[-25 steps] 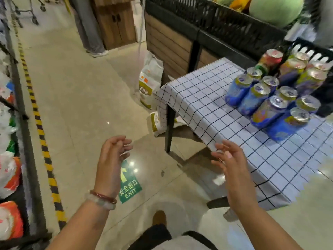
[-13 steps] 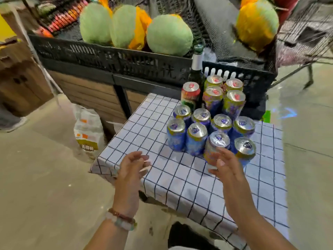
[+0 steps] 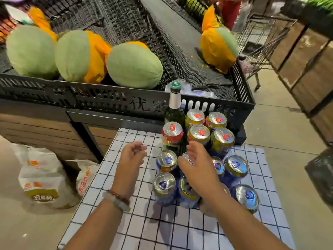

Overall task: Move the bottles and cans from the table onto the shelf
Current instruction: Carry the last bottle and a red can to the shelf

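A small table [image 3: 137, 230] with a white checked cloth carries several cans. Blue cans [image 3: 164, 186] stand in the near rows, yellow-purple cans [image 3: 222, 141] behind them, and a red can [image 3: 172, 135] at the back left. A green glass bottle [image 3: 174, 107] rises behind the red can. My right hand [image 3: 197, 168] hovers open over the middle of the blue cans and hides parts of them. My left hand [image 3: 132, 157] is open, fingers loosely curled, above the cloth left of the cans. Neither hand holds anything.
A black plastic crate stand [image 3: 108, 100] with green melons [image 3: 134, 65] sits right behind the table. White bags [image 3: 41, 179] lie on the floor to the left. A wire cart [image 3: 261, 38] and wooden shelving [image 3: 306, 56] are at the right.
My view has swung from the floor to face the table. Both hands have moved forward: the right is now over the blue cans, the left over the cloth beside them.
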